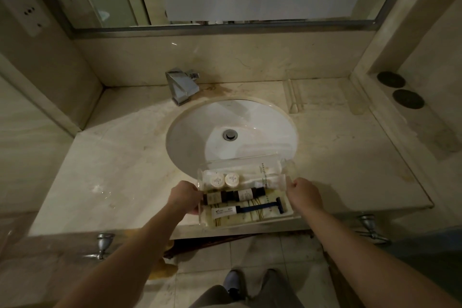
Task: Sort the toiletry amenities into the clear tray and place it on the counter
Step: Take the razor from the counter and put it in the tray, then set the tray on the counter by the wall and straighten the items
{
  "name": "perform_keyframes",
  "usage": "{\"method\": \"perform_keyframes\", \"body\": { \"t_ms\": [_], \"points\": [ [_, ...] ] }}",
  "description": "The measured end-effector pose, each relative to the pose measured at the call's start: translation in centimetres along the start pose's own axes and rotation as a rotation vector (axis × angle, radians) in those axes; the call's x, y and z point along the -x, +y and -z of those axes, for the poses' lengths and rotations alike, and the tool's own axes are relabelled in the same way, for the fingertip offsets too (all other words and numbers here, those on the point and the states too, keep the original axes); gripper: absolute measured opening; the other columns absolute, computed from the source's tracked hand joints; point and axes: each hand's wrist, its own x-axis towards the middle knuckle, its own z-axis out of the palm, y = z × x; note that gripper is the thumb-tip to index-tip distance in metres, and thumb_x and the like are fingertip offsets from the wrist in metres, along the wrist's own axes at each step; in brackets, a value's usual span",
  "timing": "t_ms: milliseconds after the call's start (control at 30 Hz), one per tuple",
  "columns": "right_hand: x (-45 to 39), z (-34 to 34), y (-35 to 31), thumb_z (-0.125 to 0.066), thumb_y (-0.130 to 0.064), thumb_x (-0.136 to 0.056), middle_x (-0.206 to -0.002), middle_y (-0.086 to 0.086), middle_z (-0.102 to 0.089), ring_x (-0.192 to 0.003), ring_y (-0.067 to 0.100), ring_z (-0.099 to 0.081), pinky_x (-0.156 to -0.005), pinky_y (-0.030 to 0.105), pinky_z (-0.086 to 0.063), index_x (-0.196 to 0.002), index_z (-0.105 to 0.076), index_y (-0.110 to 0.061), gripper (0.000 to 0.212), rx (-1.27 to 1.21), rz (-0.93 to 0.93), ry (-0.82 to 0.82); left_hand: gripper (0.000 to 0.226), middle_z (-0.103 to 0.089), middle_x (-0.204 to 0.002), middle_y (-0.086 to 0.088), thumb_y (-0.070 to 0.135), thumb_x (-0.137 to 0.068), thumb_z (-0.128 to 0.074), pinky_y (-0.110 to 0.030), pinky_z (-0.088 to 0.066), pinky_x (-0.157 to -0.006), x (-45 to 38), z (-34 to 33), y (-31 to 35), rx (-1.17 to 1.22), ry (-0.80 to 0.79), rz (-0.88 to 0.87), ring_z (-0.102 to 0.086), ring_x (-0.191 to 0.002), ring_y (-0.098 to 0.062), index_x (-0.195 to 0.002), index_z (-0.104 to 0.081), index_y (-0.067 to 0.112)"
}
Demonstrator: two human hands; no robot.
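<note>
Label text unreadable, dim. Clear tray (287, 204) w/ packed toiletries; left hand (184, 198) & right hand (303, 195) fingers clamped on its ends.

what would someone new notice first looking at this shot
Most likely the clear tray of toiletries, gripped at its ends by the left hand and the right hand, over the counter's front edge and the near rim of the white sink. Inside it lie two round white caps, dark bottles and a blue razor. Behind the sink stands a square chrome faucet.

Clear glossy plastic tray (277, 157), veined polished stone counter (350, 157)
</note>
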Motion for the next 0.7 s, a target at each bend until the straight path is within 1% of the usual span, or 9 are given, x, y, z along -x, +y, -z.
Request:
{"method": "perform_keyframes", "body": {
  "t_ms": [33, 133, 200, 267, 367, 467, 533, 633, 700],
  "points": [
    [0.0, -0.2, 0.2, -0.038, -0.03, -0.1, -0.078, 0.006, -0.058, -0.065, 0.019, -0.052, -0.05, 0.027, -0.034, -0.085, -0.057, -0.008, 0.032, -0.008, 0.001, -0.019, 0.018, -0.073, -0.075, -0.017, 0.006, -0.089, -0.053, -0.039, -0.062, -0.068, -0.2, 0.0, 0.0, -0.002, 0.009, -0.01, -0.074, -0.066, -0.028, -0.086, -0.067, -0.006],
    [-0.1, -0.4, 0.5, -0.041, -0.022, -0.098, -0.075, 0.006, -0.054, -0.07, 0.024, -0.051, -0.048, 0.027, -0.029, -0.074, -0.048, -0.013, 0.027, -0.035, -0.001, 0.001, 0.019, -0.073, -0.071, -0.017, 0.003, -0.087, -0.052, -0.04, -0.062, -0.069, -0.6, 0.1, 0.1, -0.031, 0.027, -0.036, -0.073, -0.061, -0.027, -0.083, -0.068, -0.007],
    [-0.3, -0.1, 0.5, -0.041, -0.019, -0.097, -0.068, 0.002, -0.048, -0.069, 0.024, -0.05, -0.048, 0.027, -0.028, -0.065, -0.041, -0.017, 0.032, -0.059, -0.012, 0.025, 0.016, -0.073, -0.072, -0.015, 0.003, -0.087, -0.053, -0.039, -0.062, -0.067, -0.6, -0.1, 0.8, -0.046, 0.029, -0.048, -0.073, -0.061, -0.025, -0.079, -0.067, -0.002],
    [-0.4, 0.5, 0.7, -0.041, -0.016, -0.097, -0.063, 0.0, -0.043, -0.063, 0.02, -0.046, -0.047, 0.026, -0.026, -0.06, -0.036, -0.019, 0.037, -0.092, -0.031, 0.065, 0.014, -0.072, -0.074, -0.014, 0.003, -0.087, -0.054, -0.038, -0.062, -0.066, -0.6, -0.5, 1.8, -0.045, 0.028, -0.069, -0.073, -0.062, -0.025, -0.078, -0.064, 0.002],
    [-1.1, 1.9, 1.6, -0.041, -0.013, -0.096, -0.061, -0.003, -0.039, -0.057, 0.014, -0.038, -0.047, 0.025, -0.024, -0.058, -0.033, -0.023, 0.04, -0.131, -0.046, 0.108, 0.014, -0.072, -0.075, -0.017, 0.004, -0.088, -0.056, -0.04, -0.062, -0.068, -1.0, -1.5, 3.9, -0.05, 0.003, -0.088, -0.073, -0.065, -0.027, -0.078, -0.065, -0.001],
    [-2.0, 3.6, 3.3, -0.042, -0.012, -0.095, -0.06, -0.007, -0.035, -0.062, 0.016, -0.04, -0.049, 0.023, -0.025, -0.058, -0.029, -0.028, 0.043, -0.168, -0.075, 0.147, 0.016, -0.072, -0.073, -0.018, 0.005, -0.088, -0.057, -0.038, -0.062, -0.066, -1.4, -3.2, 6.4, -0.054, -0.026, -0.116, -0.073, -0.063, -0.026, -0.082, -0.067, -0.005],
    [-2.9, 4.9, 4.5, -0.042, -0.01, -0.094, -0.06, -0.006, -0.036, -0.065, 0.02, -0.043, -0.049, 0.024, -0.025, -0.056, -0.031, -0.025, 0.042, -0.175, -0.095, 0.166, 0.016, -0.072, -0.072, -0.017, 0.006, -0.088, -0.057, -0.035, -0.062, -0.064, -1.7, -4.6, 8.5, -0.075, -0.033, -0.144, -0.072, -0.06, -0.024, -0.083, -0.067, -0.006],
    [-4.7, 7.1, 6.6, -0.043, -0.009, -0.093, -0.059, -0.003, -0.036, -0.068, 0.023, -0.044, -0.053, 0.03, -0.028, -0.055, -0.032, -0.02, 0.041, -0.16, -0.136, 0.184, 0.017, -0.072, -0.071, -0.017, 0.006, -0.088, -0.059, -0.038, -0.062, -0.069, -2.2, -7.3, 12.0, -0.101, -0.036, -0.184, -0.072, -0.062, -0.026, -0.078, -0.068, -0.004],
    [-6.2, 8.7, 8.1, -0.042, -0.009, -0.093, -0.06, -0.002, -0.036, -0.067, 0.022, -0.043, -0.053, 0.03, -0.028, -0.055, -0.032, -0.019, 0.041, -0.168, -0.17, 0.195, 0.017, -0.071, -0.07, -0.014, 0.007, -0.089, -0.058, -0.036, -0.061, -0.069, -2.6, -9.2, 14.5, -0.114, -0.051, -0.205, -0.072, -0.062, -0.024, -0.077, -0.068, -0.001]
  ]
}}
